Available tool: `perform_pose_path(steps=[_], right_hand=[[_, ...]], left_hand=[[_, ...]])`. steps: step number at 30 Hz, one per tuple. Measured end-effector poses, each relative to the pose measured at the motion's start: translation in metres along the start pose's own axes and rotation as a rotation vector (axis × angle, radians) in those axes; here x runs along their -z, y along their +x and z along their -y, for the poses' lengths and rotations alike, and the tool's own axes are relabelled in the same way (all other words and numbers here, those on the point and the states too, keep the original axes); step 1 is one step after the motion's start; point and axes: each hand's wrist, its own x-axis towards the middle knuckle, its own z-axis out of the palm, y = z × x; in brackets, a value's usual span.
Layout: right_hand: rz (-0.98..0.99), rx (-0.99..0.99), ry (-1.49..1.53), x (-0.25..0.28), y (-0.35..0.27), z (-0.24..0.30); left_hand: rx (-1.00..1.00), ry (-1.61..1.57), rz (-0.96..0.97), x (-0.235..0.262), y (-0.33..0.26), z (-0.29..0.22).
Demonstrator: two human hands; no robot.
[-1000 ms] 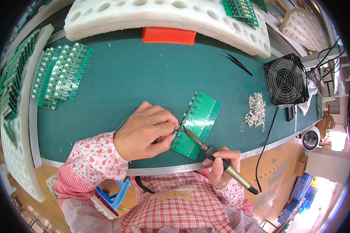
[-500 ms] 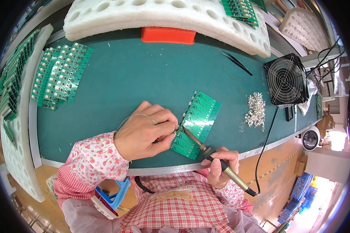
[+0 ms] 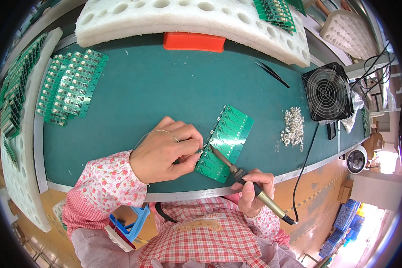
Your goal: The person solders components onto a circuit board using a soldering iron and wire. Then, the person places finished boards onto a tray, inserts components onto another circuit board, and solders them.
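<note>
A green circuit board panel (image 3: 230, 134) lies at a slant on the green work mat, with a row of pins along its left edge. My right hand (image 3: 256, 192) is closed round the handle of a soldering iron (image 3: 264, 202). The iron's tip rests on or just over the board near its left edge. At that same edge, my left hand (image 3: 167, 149) is closed in a pinch on thin solder wire (image 3: 158, 131), which loops over the back of the hand. The wire's end between my fingertips and the board is hard to see.
Stacked circuit boards (image 3: 71, 87) lie at the left beside a white foam rack (image 3: 24, 178). Another foam block (image 3: 192, 20) and a red bin (image 3: 194, 41) stand at the back. To the right are tweezers (image 3: 272, 73), small silvery parts (image 3: 293, 126) and a black fan (image 3: 328, 91).
The iron's tip and my left fingertips have shifted very slightly at the board's left edge. The board and the rest of the table look unchanged.
</note>
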Motion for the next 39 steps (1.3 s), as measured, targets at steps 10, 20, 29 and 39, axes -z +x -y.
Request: perform_pose_path(steps=[10,20,29,39], right_hand=[[-0.089,0.061,0.139,0.005,-0.017,-0.008],[-0.055,0.019,0.142,0.001,-0.018,-0.004],[0.001,0.045,0.116,0.002,-0.016,-0.005],[0.008,0.129,0.042,0.000,-0.019,-0.007]], left_hand=[[-0.040,-0.068,0.046,0.008,-0.007,-0.002],[-0.048,-0.068,0.054,0.006,-0.008,-0.001],[-0.062,-0.022,0.026,0.001,-0.007,-0.002],[-0.058,-0.031,0.019,0.003,-0.007,-0.001]])
